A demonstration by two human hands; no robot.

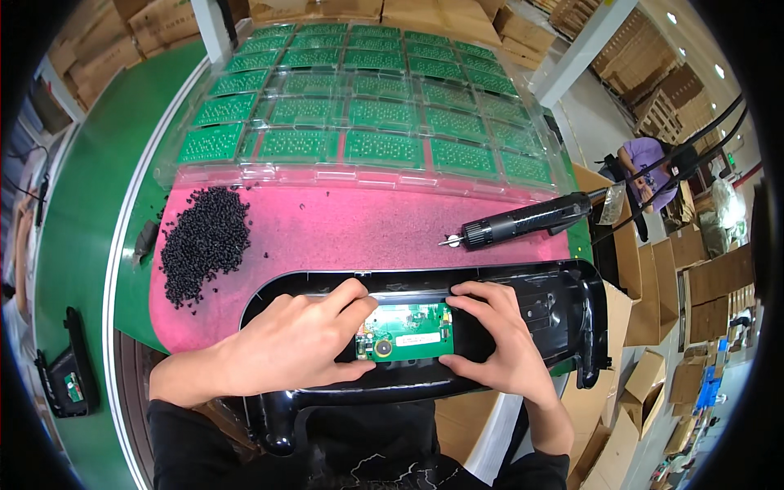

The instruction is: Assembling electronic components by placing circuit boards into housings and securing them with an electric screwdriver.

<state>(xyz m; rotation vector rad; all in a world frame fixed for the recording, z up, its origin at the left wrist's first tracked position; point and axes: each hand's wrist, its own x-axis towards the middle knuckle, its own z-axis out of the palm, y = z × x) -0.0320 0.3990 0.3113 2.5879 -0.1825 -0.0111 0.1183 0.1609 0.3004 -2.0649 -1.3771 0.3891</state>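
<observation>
A green circuit board (425,347) lies inside a long glossy black plastic housing (547,314), which rests across the near edge of the pink mat. My left hand (314,331) grips the board's left end between thumb and fingers. At its right end, my right hand (498,339) pinches the board the same way, thumb below and fingers above. The board carries a round dark part and a white label. Beyond the housing, a black electric screwdriver (523,222) lies on the mat with its bit pointing left.
A heap of small black screws (204,245) sits on the pink mat (359,220) at the left. Behind it, a clear plastic tray (343,173) holds rows of green boards. Another black housing (73,367) lies far left. Cardboard boxes (645,384) and a seated person (649,175) are at the right.
</observation>
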